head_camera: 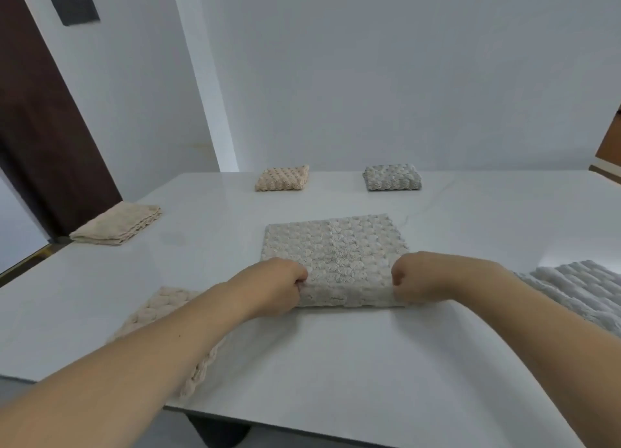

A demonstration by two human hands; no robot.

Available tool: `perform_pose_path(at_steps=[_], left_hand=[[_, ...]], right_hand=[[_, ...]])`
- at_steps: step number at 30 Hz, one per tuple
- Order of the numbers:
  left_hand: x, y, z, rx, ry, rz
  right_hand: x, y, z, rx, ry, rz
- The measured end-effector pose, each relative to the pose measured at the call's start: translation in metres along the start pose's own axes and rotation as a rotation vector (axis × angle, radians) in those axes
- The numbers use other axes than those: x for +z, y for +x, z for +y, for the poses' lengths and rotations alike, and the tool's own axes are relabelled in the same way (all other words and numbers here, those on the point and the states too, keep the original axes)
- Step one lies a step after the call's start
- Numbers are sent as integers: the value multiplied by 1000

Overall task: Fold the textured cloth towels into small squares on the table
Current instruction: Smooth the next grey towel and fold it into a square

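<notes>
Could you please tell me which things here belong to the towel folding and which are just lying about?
In the job: grey towel, gripped by left hand and right hand; beige towel and white towel, unfolded; three folded towels; table.
Lying about: dark wall plate, brown door.

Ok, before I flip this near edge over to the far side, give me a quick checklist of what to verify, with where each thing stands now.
1. Left hand grips the near left corner of the grey towel: ok.
2. Right hand grips the near right corner: ok.
3. Near edge held straight between the hands: ok.
4. Far half lies flat on the table: ok.
5. Landing space ahead: the folded beige square and folded grey square sit well beyond the far edge: ok.
6. Layers under the near edge lined up: cannot tell.
</notes>
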State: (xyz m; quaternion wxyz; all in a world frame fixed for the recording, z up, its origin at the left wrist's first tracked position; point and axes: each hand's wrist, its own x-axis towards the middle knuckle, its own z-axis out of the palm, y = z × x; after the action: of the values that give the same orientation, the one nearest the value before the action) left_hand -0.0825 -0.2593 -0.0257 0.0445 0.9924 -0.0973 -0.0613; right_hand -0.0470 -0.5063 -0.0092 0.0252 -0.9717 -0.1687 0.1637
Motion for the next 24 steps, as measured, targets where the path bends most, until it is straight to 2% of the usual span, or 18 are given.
perform_pose_path(at_steps=[2, 7, 9, 13, 18, 21, 24], left_hand=[[-10, 8, -8, -39, -73, 47], [-28, 42, -35, -144, -235, 177], [-29, 62, -43, -171, -266, 229], [-24, 108, -55, -247, -306, 296], [-2, 156, -70, -263, -135, 366], [18, 171, -78, -262, -85, 397], [28, 173, -81, -250, -122, 404]], right_hand=[[-10, 12, 9, 30, 146, 106], [-21, 53, 19, 31, 422, 503], [-23, 76, 21, 49, 510, 599], [-23, 124, 23, 5, 715, 607], [-12, 170, 33, 64, 748, 636], [0, 192, 44, 118, 553, 618], [-2, 200, 47, 157, 357, 530]])
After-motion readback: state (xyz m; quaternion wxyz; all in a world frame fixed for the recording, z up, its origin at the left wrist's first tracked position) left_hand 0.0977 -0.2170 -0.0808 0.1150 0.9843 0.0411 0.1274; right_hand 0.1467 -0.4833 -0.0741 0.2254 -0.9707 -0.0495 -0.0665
